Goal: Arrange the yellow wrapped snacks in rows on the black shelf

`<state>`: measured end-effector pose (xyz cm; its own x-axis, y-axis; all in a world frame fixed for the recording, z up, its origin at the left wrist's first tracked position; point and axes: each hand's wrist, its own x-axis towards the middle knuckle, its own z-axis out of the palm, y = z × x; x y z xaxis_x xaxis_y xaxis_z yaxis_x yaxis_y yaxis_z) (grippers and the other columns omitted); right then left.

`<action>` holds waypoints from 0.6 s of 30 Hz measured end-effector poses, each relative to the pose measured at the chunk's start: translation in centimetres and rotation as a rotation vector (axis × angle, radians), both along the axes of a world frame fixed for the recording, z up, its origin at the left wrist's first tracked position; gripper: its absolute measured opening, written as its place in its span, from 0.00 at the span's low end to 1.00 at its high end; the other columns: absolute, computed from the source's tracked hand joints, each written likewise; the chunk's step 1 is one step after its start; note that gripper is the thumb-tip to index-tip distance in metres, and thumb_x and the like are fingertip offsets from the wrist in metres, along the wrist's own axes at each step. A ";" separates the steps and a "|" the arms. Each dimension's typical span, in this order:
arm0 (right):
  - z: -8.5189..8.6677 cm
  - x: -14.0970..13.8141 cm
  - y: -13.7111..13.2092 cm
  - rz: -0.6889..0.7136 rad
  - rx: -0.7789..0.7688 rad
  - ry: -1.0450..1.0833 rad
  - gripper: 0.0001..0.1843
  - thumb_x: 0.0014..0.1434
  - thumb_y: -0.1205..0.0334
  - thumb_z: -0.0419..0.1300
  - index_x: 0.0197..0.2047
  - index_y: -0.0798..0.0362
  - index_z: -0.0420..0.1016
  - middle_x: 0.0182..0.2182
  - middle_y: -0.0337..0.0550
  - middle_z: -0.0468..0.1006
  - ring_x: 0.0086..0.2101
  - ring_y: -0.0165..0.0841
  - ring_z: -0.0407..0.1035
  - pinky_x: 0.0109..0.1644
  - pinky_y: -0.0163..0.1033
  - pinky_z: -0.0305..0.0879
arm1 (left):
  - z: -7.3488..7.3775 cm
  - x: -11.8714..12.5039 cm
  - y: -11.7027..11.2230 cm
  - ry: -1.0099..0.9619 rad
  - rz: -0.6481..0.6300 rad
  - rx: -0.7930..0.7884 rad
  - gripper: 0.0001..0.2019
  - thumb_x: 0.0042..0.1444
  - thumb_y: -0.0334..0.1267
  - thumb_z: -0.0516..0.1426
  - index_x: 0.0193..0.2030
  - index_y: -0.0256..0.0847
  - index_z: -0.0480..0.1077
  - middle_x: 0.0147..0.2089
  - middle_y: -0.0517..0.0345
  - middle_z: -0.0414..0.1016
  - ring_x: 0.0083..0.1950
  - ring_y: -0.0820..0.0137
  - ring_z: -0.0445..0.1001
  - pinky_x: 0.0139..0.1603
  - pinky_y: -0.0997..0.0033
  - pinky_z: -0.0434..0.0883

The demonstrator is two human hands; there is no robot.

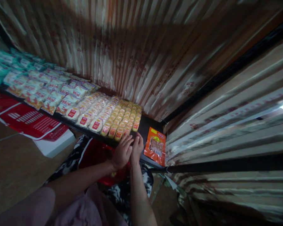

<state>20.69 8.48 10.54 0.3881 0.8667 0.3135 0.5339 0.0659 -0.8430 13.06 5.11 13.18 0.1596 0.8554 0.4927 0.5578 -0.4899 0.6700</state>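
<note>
My left hand [122, 152] reaches to the front edge of a black shelf [147, 121], its fingers stretched out beside the nearest yellow packets [119, 133]. Close against it on the right is my right hand [137, 147], fingers bent and held together; whatever is inside them is hidden. The small yellow packets stand in several tight rows. Left of them are rows of clear-wrapped round white crackers [85, 119] with red labels. To the right of my hands, an orange snack bag [155, 146] with a see-through window lies flat on the shelf.
Blue-and-white snack bags [54, 99] and teal bags [1, 70] fill the shelf's left part. Below are a red basket [30, 121], a white box [55, 142] and another red container [94, 153] by my lap. Ribbed plastic-covered walls [122, 47] and black bars [217, 91] border the shelf.
</note>
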 end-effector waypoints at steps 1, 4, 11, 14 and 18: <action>0.2 0.2 -0.1 -0.011 0.002 0.031 0.26 0.64 0.53 0.41 0.54 0.59 0.68 0.49 0.54 0.74 0.50 0.38 0.68 0.53 0.44 0.63 | -0.1 -1.2 -0.5 0.034 0.005 0.032 0.20 0.64 0.34 0.41 0.58 0.33 0.64 0.64 0.46 0.63 0.70 0.64 0.50 0.67 0.54 0.59; 0.8 0.2 -0.2 -0.015 0.017 0.089 0.24 0.62 0.52 0.44 0.52 0.58 0.70 0.48 0.53 0.75 0.49 0.37 0.69 0.54 0.43 0.63 | -0.7 -4.4 -1.2 0.185 0.091 0.115 0.21 0.62 0.32 0.43 0.62 0.33 0.60 0.67 0.45 0.57 0.72 0.60 0.41 0.68 0.49 0.53; 0.0 -1.7 1.2 0.022 0.075 -0.139 0.26 0.60 0.52 0.46 0.54 0.60 0.68 0.56 0.59 0.69 0.58 0.41 0.59 0.59 0.49 0.58 | -1.9 -8.9 0.5 0.426 0.335 0.129 0.29 0.61 0.45 0.51 0.65 0.33 0.55 0.71 0.38 0.44 0.72 0.50 0.33 0.67 0.44 0.48; -0.9 -2.2 2.0 0.018 0.099 -0.223 0.28 0.61 0.52 0.44 0.57 0.61 0.66 0.58 0.61 0.65 0.61 0.42 0.54 0.61 0.53 0.54 | -2.1 -9.5 1.4 0.477 0.318 0.135 0.31 0.59 0.48 0.53 0.66 0.36 0.55 0.70 0.38 0.46 0.72 0.49 0.38 0.67 0.43 0.48; -1.6 -2.4 2.1 0.071 0.056 -0.256 0.28 0.62 0.52 0.44 0.59 0.60 0.64 0.57 0.58 0.67 0.59 0.41 0.58 0.61 0.52 0.55 | -1.9 -9.7 2.2 0.519 0.275 0.128 0.31 0.58 0.48 0.54 0.67 0.41 0.54 0.70 0.42 0.48 0.72 0.51 0.43 0.67 0.46 0.48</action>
